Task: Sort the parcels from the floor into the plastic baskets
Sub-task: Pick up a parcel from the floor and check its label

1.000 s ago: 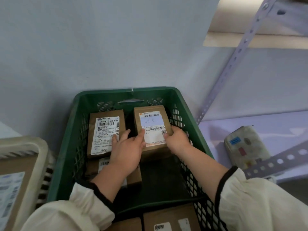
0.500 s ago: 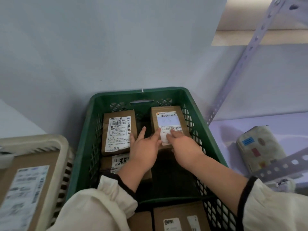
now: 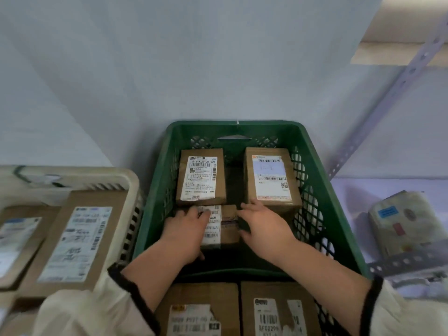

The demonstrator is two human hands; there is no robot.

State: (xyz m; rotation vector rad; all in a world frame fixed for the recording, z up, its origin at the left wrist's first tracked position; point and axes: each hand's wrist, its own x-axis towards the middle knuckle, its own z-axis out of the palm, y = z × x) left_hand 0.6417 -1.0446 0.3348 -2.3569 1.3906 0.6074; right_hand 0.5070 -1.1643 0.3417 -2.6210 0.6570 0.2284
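Two labelled cardboard parcels are seen nearest, side by side just outside the near rim of the green basket (image 3: 266, 124): the near left parcel (image 3: 201, 309) and the near right parcel (image 3: 278, 309). Both forearms, in cream sleeves (image 3: 80, 314), are stretched over them into the basket. On the basket floor, at the middle, a small parcel (image 3: 224, 229) is grasped from both sides. The left hand (image 3: 186, 229) is laid over its left part, with the fingers on the label and the thumb tucked at the near edge. The right hand (image 3: 266, 226) is closed round its right end, fingers at the far corner and thumb at the near one. Beyond the hands, two larger parcels are placed label up at the far end of the basket: the far left parcel (image 3: 201, 177) and the far right parcel (image 3: 270, 177), separated by a dark gap. To the left, a beige basket (image 3: 72, 174) is filled with flat parcels (image 3: 75, 241). To the right, a soft patterned packet (image 3: 407, 221) is laid on a low shelf (image 3: 351, 190) beside a perforated metal upright (image 3: 388, 98).
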